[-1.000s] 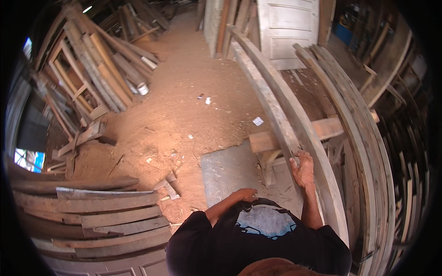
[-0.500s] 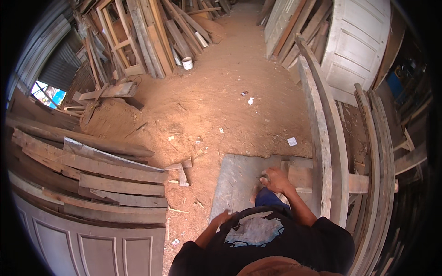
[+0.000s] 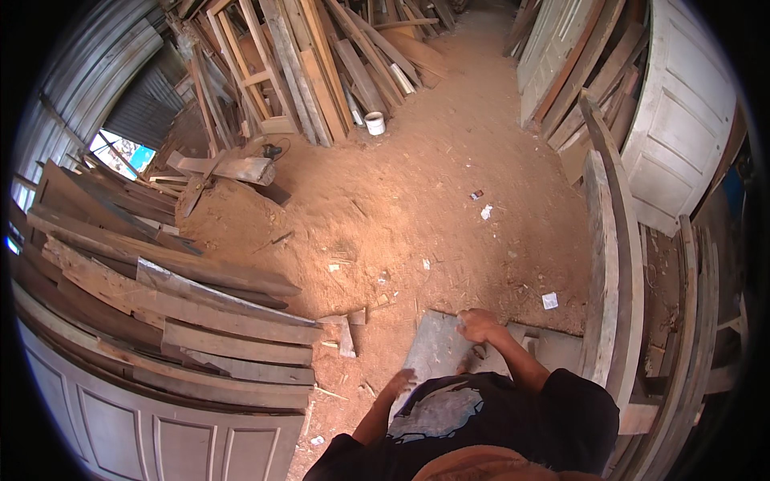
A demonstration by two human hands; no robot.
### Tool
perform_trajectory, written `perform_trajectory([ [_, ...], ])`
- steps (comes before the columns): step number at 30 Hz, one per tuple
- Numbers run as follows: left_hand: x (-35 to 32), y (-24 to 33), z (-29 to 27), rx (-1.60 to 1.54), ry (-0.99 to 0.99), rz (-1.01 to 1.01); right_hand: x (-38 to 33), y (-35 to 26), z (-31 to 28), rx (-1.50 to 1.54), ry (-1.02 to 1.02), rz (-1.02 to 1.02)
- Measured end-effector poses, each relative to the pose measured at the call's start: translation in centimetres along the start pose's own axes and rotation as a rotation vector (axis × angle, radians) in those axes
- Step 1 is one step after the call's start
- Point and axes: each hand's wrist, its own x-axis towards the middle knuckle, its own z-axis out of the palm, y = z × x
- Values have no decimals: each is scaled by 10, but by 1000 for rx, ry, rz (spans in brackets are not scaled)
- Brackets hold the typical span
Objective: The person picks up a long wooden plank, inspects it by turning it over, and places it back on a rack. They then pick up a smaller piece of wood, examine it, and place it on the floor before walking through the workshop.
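Showing the grey board [image 3: 439, 349] nearer to the middle of the view than half a second ago, and showing more of the timber pile at the far end. Bringing the left hand [image 3: 403, 381] out from the chest to the lower left edge of this board.

Grasping the upper edge of the board with the right hand [image 3: 479, 325], with the fingers curling over the edge into a closed grip. Touching the board's left side with the left hand (too blurred and too small here to tell whether it is gripping or only resting open). Bending over the board, so hiding its near part under the dark shirt.

Lying flat on the sawdust floor [image 3: 417, 200], just beside the curved planks [image 3: 603, 264] on the person's right and near the stack of weathered planks [image 3: 200, 313] on the left. Leaning at the lower left, below that stack, as a grey panelled door [image 3: 120, 421]. Standing well apart, at the foot of the far timber pile, as a small white cup [image 3: 374, 123]. Leaning at the upper right as a white door [image 3: 682, 120]. Lying near the curved planks as a white paper scrap [image 3: 549, 301].
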Motion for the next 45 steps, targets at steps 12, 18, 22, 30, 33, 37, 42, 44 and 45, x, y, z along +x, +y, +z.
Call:
perform_trajectory([
  [12,109,53,-52,1372,-172,284,98,31,-106,-19,108,-40],
  [18,202,155,-74,1098,-112,132,175,124,-118,56,199,93],
  [22,276,229,-105,1131,-61,219,210,204,-104,-19,66,195],
  [30,376,494,-75,781,440,411,227,377,32,-395,90,39],
  [33,399,534,-39,534,431,406,212,422,28,205,170,-97],
  [37,443,531,-7,667,364,289,262,430,-38,384,-29,232],
  [42,498,462,29,1004,236,90,367,507,-140,667,1,267],
  [44,514,464,48,935,105,161,399,559,-181,1233,81,281],
  [45,518,469,49,806,122,200,421,565,-215,1804,135,420],
])
